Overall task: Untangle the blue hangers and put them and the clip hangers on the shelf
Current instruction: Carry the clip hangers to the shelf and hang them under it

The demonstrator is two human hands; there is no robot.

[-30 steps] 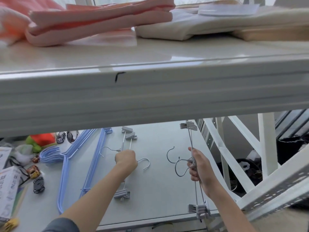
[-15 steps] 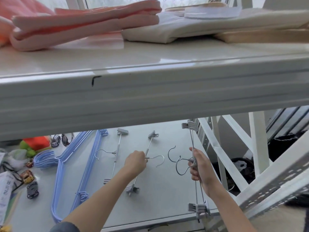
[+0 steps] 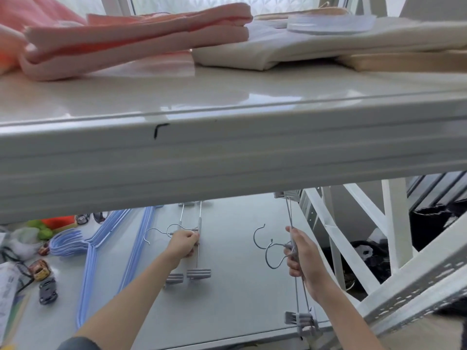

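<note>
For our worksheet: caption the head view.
Both hands grip grey metal clip hangers beside blue plastic hangers.

The big shelf edge (image 3: 227, 157) is hiding the tops of the clip hangers (image 3: 198, 248) and blue hangers (image 3: 88, 269), up past both hands.

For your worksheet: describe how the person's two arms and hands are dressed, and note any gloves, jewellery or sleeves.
Both hands, the left hand and right hand, are bare, with no gloves, rings or watch visible. The forearms are uncovered; a dark grey sleeve shows on the upper left arm.

Bare forearms, dark grey sleeve (image 3: 75, 344)
</note>
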